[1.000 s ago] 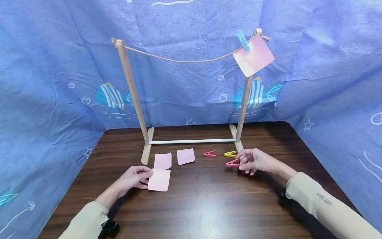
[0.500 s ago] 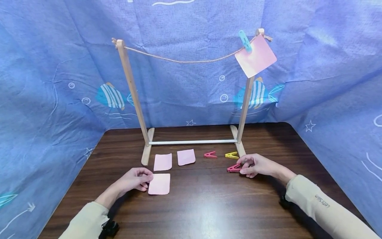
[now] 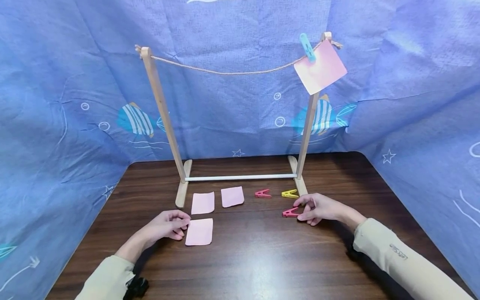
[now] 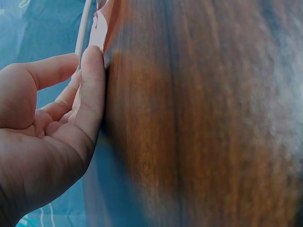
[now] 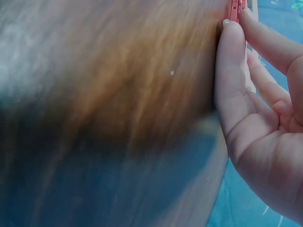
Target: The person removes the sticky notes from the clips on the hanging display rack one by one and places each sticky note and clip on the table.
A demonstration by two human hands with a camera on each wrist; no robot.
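Rack (image 3: pixel 240 178) stands at back centre of counter (image 3: pixel 262 266), cord (image 3: pixel 228 72) strung between its two posts. Hanging paper (image 3: pixel 321 68) clipped by peg (image 3: pixel 306 46) at cord's right end. Before rack, left to right: two papers (image 3: pixel 203 203) side by side, then two clips (image 3: pixel 263 193). Nearer front, third paper (image 3: pixel 199 232) touching left hand (image 3: pixel 166 225); third clip (image 3: pixel 290 213) at right hand (image 3: pixel 318 207). Backdrop cloth (image 3: pixel 56 104) behind and at both sides.
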